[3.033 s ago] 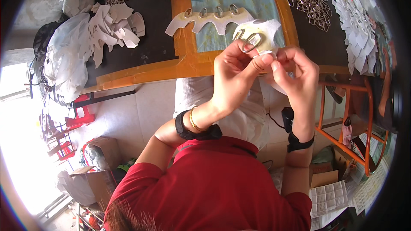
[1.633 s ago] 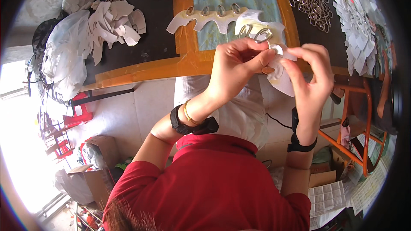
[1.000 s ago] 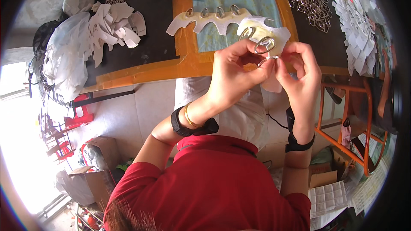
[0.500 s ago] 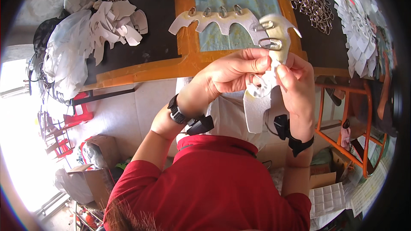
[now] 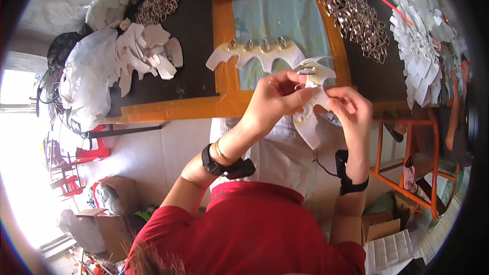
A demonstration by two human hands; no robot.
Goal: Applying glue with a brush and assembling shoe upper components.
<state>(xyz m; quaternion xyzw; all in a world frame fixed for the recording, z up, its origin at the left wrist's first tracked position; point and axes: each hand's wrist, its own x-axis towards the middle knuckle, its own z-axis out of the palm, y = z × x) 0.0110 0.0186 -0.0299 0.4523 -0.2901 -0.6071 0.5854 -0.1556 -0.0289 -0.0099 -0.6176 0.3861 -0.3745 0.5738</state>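
Both hands hold a white scalloped strip (image 5: 309, 133) with yellowish patches, raised in front of the table edge. My left hand (image 5: 277, 97) is closed on its left side, thumb and fingers pinching close to a metal ring (image 5: 306, 71). Opposite it, my right hand (image 5: 351, 106) grips the strip's right edge between thumb and fingers. Parts of the strip are folded or covered by the fingers. Just beyond, a similar scalloped strip (image 5: 249, 59) lies flat on the table, with several oval metal rings along its upper edge.
Piles of metal rings lie at the table's far left (image 5: 162, 1) and far right (image 5: 359, 23). White cut pieces are heaped at left (image 5: 145, 51) and right (image 5: 420, 56). An orange metal frame (image 5: 433, 173) stands right of me; a cardboard box (image 5: 114, 229) sits lower left.
The view has shifted, showing more of the table's far side. The held strip has tilted and its upper end is lower. My left fingers have moved up beside a ring; both hands keep hold.
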